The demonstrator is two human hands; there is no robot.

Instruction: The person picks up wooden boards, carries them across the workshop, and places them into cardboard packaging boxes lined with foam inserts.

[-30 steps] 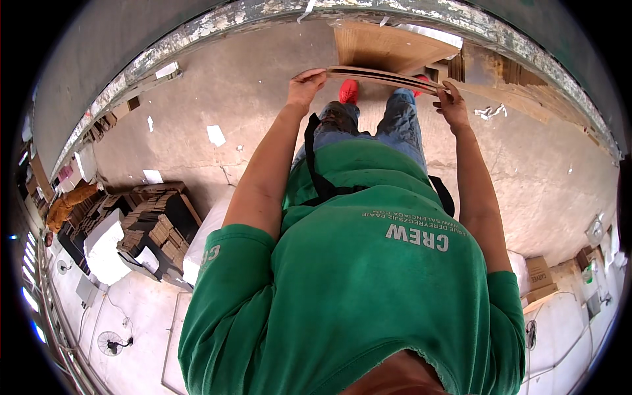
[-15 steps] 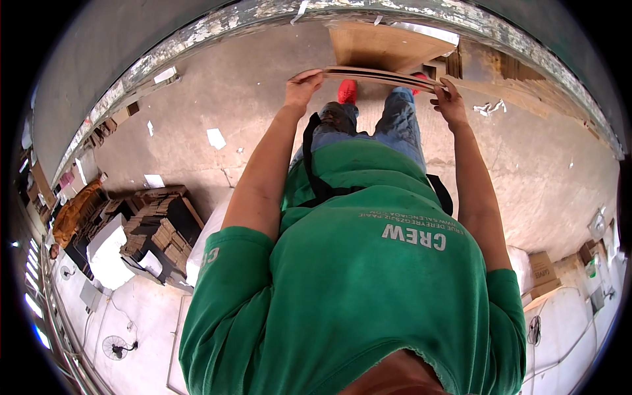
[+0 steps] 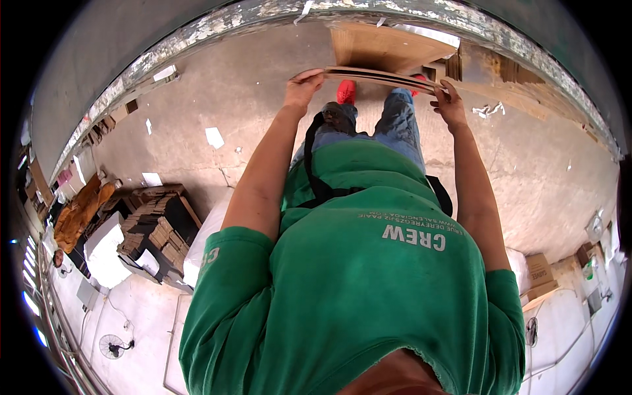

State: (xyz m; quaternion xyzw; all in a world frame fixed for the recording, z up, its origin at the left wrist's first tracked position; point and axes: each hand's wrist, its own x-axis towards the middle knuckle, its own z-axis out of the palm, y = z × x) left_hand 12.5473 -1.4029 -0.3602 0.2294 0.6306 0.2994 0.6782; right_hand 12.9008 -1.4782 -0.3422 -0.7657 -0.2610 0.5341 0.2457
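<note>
Held out level in front of my shins is a small stack of flat brown cardboard sheets (image 3: 378, 76), seen nearly edge-on, with narrow dark gaps between the layers. My left hand (image 3: 305, 89) is closed on the stack's left end, thumb and fingers pinching it. At the other end my right hand (image 3: 449, 104) grips the sheets, its fingers bent round the corner. Below the stack show my red shoes (image 3: 346, 92). How many sheets there are cannot be made out.
Beyond the stack a large brown cardboard panel (image 3: 388, 49) stands near a bench edge (image 3: 217, 29) with peeling paint. More stacked cardboard (image 3: 520, 85) lies at right. Paper scraps (image 3: 214, 137) litter the floor. Behind at left are piled cardboard pieces (image 3: 164, 237) and a person in orange-brown (image 3: 79, 214).
My hands and the cardboard sheets stay nearly still. At the left, the person in orange-brown has shifted slightly, with an arm reaching further toward the piled cardboard.
</note>
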